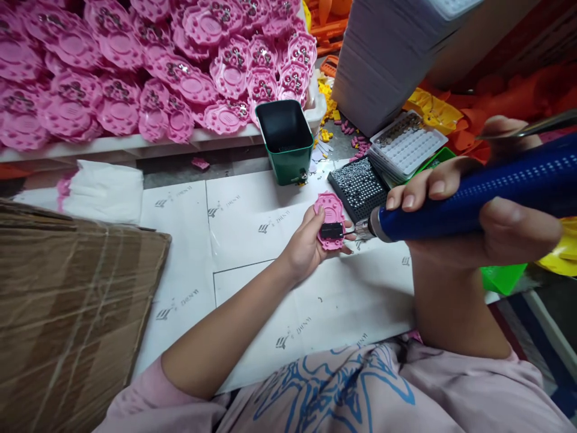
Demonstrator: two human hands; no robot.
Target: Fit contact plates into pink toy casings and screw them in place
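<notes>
My left hand holds a pink plastic casing above the white sheet, thumb on its edge. A black rectangular part sits in the casing's lower half. My right hand is wrapped around a blue electric screwdriver, which points left. Its thin bit reaches the black part's right side; whether it touches a screw is too small to tell. A thin metal tool, whose kind I cannot make out, lies along the upper fingers of the right hand. Just beyond the casing is a black perforated tray full of small metal pieces.
A dark green bin stands behind the casing. Many pink casings are stacked in a white crate at the back left. White trays sit at right, below a tall grey stack. A cardboard box occupies the left.
</notes>
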